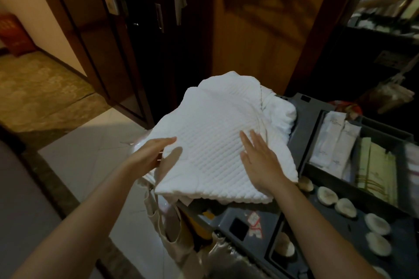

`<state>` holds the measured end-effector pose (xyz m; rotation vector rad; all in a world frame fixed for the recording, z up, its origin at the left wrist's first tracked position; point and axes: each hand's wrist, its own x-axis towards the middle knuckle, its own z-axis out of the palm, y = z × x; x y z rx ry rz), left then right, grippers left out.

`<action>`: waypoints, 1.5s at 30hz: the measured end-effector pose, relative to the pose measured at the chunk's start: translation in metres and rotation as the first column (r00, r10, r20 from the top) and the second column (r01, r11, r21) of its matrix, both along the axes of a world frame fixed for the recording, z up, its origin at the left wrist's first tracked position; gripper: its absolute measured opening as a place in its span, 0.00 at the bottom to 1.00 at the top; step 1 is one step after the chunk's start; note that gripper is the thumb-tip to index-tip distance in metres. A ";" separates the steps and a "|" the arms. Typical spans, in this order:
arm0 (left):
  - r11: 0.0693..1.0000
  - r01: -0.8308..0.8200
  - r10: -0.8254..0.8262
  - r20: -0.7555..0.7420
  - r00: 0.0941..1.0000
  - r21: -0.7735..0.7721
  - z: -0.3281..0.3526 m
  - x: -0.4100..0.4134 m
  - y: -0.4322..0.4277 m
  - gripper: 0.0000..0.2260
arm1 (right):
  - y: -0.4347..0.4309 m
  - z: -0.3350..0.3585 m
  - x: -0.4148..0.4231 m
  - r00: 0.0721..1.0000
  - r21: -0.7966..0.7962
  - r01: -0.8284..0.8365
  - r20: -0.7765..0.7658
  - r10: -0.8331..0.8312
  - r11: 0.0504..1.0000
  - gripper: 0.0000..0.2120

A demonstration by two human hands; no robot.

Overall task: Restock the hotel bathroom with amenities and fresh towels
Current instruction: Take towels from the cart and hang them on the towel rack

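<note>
I am standing at the grey plastic housekeeping cart [317, 106] in the doorway, handling a folded white ribbed cotton towel [217, 142] that is lying on top of the cart's left end, over other crumpled white linen [281, 111]. My right hand [260, 161] is resting flat on the towel's upper face, fingers spread, gripping nothing. My left hand [154, 154] is reaching in at the towel's left edge, fingers slipping under the fold; whether that grip is already closing on the cloth I cannot tell, since the towel is hiding the fingertips.

Judging by this, the restocking is barely under way: the towel is still on the cart, not in any bathroom. The white paper amenity sachets [333, 140] and the pale green packets [376, 172] are sitting in their tray compartments to my right, and the small round white soaps [326, 196] are lying in a row along the cart's top surface. All of that is still waiting to be carried in.
</note>
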<state>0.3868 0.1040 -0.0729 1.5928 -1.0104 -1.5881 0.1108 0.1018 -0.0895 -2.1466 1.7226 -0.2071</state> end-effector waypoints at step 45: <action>0.839 -0.471 0.312 -0.468 0.827 -0.272 0.152 -0.171 -0.076 0.14 | -0.036 0.154 0.002 0.178 0.487 -0.152 0.869 -0.461 0.860 0.31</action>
